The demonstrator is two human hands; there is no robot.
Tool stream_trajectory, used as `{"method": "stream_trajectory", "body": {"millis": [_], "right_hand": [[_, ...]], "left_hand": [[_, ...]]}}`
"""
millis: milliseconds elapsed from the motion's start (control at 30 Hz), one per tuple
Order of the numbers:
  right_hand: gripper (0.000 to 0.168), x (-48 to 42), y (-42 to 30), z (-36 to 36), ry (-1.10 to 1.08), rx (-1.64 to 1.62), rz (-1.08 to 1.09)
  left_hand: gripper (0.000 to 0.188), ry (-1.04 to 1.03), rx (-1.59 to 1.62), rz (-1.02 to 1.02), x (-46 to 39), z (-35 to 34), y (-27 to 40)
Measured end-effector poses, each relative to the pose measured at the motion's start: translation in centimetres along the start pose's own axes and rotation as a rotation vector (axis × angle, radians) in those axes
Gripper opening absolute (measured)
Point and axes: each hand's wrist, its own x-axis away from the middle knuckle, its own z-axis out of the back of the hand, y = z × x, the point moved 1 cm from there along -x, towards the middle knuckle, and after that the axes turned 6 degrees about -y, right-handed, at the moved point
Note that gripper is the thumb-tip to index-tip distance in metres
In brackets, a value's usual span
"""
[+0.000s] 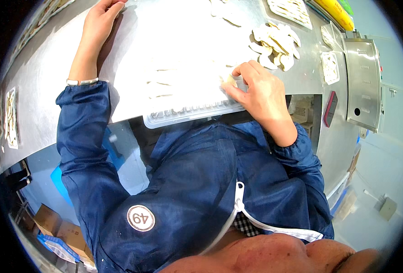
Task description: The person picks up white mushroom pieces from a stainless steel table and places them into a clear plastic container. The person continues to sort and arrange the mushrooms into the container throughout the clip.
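Observation:
A clear plastic tray [194, 114] lies at the near edge of the steel table, its inside largely washed out by glare; a few pale slices show in it. My right hand [256, 92] is over the tray's right end, thumb and fingers pinching a pale slice, perhaps mushroom [229, 82]. Beyond that hand is a heap of pale, curved slices [276, 44]. My left hand [102, 13] rests far forward at the upper left, fingers bent near the picture's edge; whether it holds anything is hidden. More loose slices [227, 13] lie at the top centre.
Filled trays stand at the top right [290, 10], the right [329, 67] and the far left [11, 117]. A red-edged dark device [330, 109] lies right of a table gap. Beyond it stands a steel box [363, 82]. A yellow roll [336, 13] is at the upper right.

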Motion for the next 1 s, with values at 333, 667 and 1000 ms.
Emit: {"method": "stream_trajectory", "body": {"millis": [333,667,1000], "right_hand": [[0.021,0.1,0.2,0.6,-0.044,-0.122,-0.077],[0.017,-0.2,-0.4,0.8,0.053,-0.090,-0.041],[0.022,-0.1,-0.4,0.2,-0.034,-0.134,-0.152]], "left_hand": [[0.025,0.005,-0.023,0.056,0.1,-0.2,0.4],[0.025,-0.007,0.068,0.085,0.5,-0.8,2.3],[0.025,-0.025,0.052,0.024,0.0,-0.2,0.0]]}}
